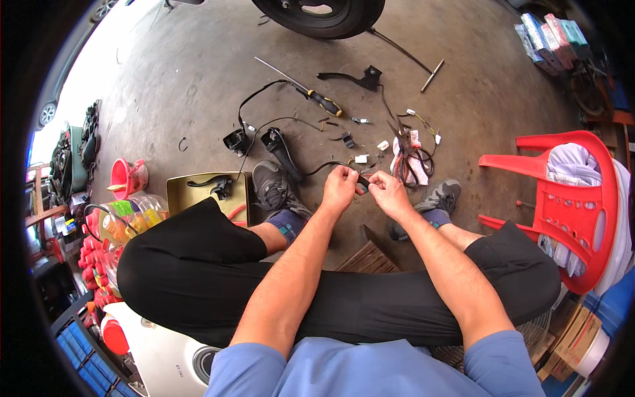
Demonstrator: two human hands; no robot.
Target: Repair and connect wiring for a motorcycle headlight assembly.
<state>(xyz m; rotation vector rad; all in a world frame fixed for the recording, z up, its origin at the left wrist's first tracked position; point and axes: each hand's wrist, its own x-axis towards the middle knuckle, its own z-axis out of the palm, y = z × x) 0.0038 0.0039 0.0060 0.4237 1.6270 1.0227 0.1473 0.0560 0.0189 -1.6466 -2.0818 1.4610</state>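
Note:
My left hand (340,189) and my right hand (389,194) meet above the floor between my shoes, fingers pinched. A short dark piece of a black cable (362,184) spans the gap, with a small teal spot on it. From the left fingers the cable bends left toward a black handlebar grip (284,155) beside my left shoe. Just ahead of the hands lie a white connector (360,159) and another white plug (383,145). Scissors (405,147) with dark handles rest on a pink and white packet (417,169) ahead of my right hand.
Farther out lie a screwdriver (324,102), a black brake lever (354,78) and a T-handled rod (433,75), below a black wheel (324,16). A metal tray (173,195) holds another lever at left. A red plastic chair (582,218) stands at right.

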